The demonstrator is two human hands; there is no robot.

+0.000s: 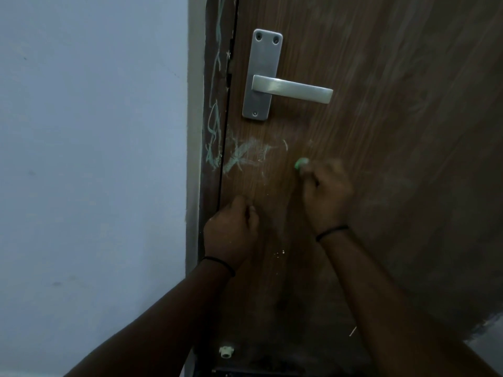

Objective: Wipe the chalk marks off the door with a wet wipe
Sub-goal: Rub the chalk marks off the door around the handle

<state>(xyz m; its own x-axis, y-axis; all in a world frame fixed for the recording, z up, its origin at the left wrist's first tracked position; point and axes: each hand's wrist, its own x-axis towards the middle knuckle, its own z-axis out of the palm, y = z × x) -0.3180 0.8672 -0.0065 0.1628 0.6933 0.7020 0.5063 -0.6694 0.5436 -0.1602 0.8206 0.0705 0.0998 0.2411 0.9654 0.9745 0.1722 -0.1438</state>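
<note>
Pale green-white chalk marks (245, 156) are scribbled on the brown wooden door (394, 131) below the handle plate. More chalk lines (215, 123) run up the dark door frame to the left. My right hand (325, 194) is blurred and pinches a small pale green piece (301, 162) against the door, just right of the scribbles. Whether that piece is a bunched wipe or chalk cannot be told. My left hand (232, 231) has its fingers curled, knuckles at the door near its left edge, below the marks, with nothing visible in it.
A silver lever handle (292, 89) on its metal plate (262, 74) sits above the marks. A pale blue wall (89, 159) fills the left. Small white specks (279, 253) dot the door lower down. A white fitting (226, 351) sits near the door's bottom.
</note>
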